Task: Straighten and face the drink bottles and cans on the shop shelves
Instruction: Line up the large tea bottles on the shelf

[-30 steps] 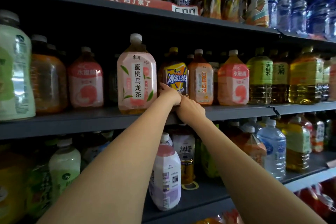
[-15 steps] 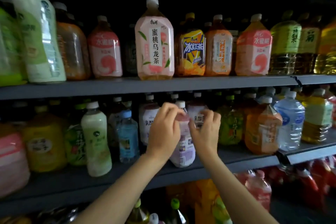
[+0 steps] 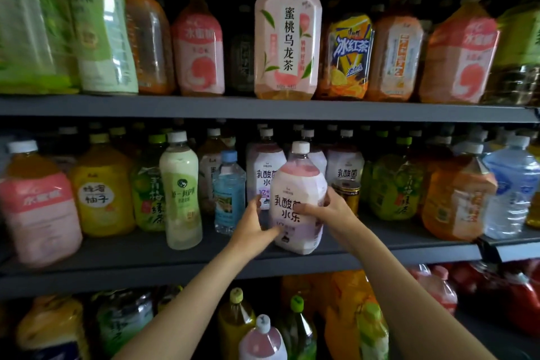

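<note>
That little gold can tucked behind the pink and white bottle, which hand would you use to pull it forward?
Probably the right hand: it grips the pink and white bottle's right side, directly beside the gold can. The left hand would have to cross the bottle.

Lighting: dim overall, frontal light on the bottle fronts, deep black shadow behind the rows and toward the upper right corner. Sharpness: centre crisp, the tall peach tea bottle point(image 3: 287, 35) label legible; left-edge green bottle point(image 3: 32, 38) and right-edge water bottle point(image 3: 510, 193) smeared with blur. Distortion: wide-angle bowing at edges; faint glare on plastic shoulders.
</note>
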Demonstrator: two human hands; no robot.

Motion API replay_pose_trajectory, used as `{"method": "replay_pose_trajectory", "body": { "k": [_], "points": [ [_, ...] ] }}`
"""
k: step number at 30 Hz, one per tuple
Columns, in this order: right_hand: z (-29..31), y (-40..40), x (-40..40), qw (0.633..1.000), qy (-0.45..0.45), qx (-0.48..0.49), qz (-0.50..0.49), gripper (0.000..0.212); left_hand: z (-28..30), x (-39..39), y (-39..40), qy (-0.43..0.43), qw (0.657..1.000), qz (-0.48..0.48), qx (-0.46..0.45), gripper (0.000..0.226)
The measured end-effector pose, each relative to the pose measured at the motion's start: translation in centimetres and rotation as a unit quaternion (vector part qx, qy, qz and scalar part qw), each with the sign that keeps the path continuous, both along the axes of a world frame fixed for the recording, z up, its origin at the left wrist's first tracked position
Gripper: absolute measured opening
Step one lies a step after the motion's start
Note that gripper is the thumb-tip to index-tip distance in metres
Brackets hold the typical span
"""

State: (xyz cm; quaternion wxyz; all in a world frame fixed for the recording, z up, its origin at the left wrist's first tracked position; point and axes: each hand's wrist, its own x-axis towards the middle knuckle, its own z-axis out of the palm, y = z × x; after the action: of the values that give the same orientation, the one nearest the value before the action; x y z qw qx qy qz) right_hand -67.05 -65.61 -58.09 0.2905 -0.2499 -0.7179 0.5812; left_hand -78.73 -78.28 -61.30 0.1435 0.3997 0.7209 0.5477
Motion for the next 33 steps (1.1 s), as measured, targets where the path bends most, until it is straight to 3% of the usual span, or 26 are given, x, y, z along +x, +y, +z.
{"method": "replay_pose_trajectory", "body": {
  "k": [3, 6, 10, 16, 22, 25, 27, 29, 31, 33],
  "points": [
    [-0.5, -0.2, -0.3, 0.998, 0.033, -0.012, 0.057, 0.048, -0.8, 0.5, 0.1, 0.019, 0.999, 0.016, 0.02, 0.076],
    [-1.5, -0.4, -1.3, 0.997, -0.021, 0.08, -0.002, 0.032, -0.9, 0.5, 0.7, 0.106, 0.987, 0.115, 0.04, 0.058],
    [-2.7, -0.7, -3.5, 0.978, -0.097, 0.176, -0.051, 0.048, -0.8, 0.2, 1.5, 0.156, 0.971, 0.184, 0.003, 0.053],
    [-3.2, -0.5, -6.0, 0.978, -0.102, 0.151, -0.103, 0.027, -1.7, -0.1, 0.9, 0.205, 0.966, 0.151, -0.053, 0.063],
    [-3.1, -2.3, -5.9, 0.965, -0.113, 0.159, -0.174, 0.052, -1.6, -1.3, -1.8, 0.279, 0.939, 0.194, 0.052, 0.044],
    [-1.9, -4.4, -5.9, 0.93, -0.009, 0.267, -0.254, 0.047, -0.8, -1.4, -2.8, 0.297, 0.926, 0.218, 0.084, 0.04],
    [-0.7, -6.0, -6.2, 0.914, 0.069, 0.322, -0.238, 0.036, -0.2, -1.0, -3.6, 0.315, 0.915, 0.22, 0.12, 0.04],
    [0.6, -7.7, -7.1, 0.921, 0.106, 0.328, -0.184, 0.027, 0.5, -0.8, -4.9, 0.314, 0.902, 0.244, 0.166, 0.038],
    [1.4, -9.8, -8.5, 0.942, 0.107, 0.303, -0.102, 0.027, 1.1, -1.3, -6.5, 0.292, 0.889, 0.292, 0.196, 0.036],
    [1.3, -11.8, -10.3, 0.953, 0.071, 0.295, -0.022, 0.04, 1.4, -2.3, -8.4, 0.255, 0.889, 0.328, 0.194, 0.035]
  ]
}}
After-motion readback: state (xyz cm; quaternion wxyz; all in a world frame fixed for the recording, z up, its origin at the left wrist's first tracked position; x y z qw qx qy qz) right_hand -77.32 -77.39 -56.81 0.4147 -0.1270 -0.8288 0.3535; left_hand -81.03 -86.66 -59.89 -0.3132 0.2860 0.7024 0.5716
